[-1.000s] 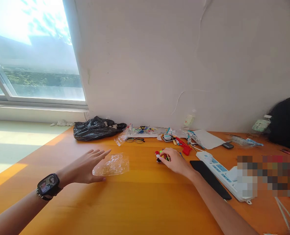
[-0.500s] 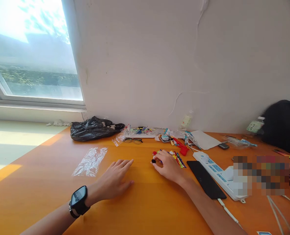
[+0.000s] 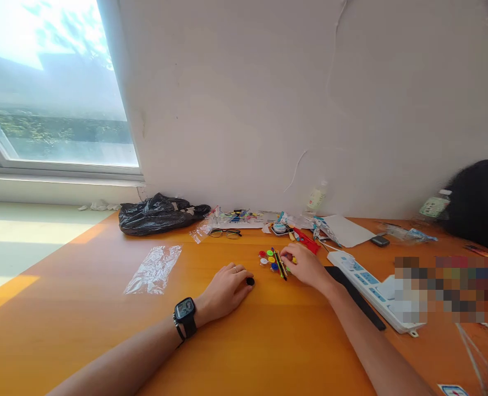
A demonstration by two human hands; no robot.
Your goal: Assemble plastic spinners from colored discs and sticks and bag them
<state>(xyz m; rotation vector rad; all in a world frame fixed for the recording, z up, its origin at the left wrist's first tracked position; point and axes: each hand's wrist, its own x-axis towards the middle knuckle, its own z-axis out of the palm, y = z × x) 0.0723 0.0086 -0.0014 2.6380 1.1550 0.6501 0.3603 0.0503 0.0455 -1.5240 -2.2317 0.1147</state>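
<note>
Two hands now sit close: your left hand [image 3: 226, 289] has left the crumpled clear plastic bag [image 3: 155, 269] well to its left and rests slack, fingertips touching a small black round disc [image 3: 250, 281]. Your right hand [image 3: 307, 267] bunches over small coloured plastic discs and sticks [image 3: 273, 259]; its grip cannot be told.

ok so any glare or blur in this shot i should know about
Head view: the window is blown out upper left; sun brightens the table at its left edge; a pixelated block masks the right side; left hand, right hand and coloured pieces look sharp.
</note>
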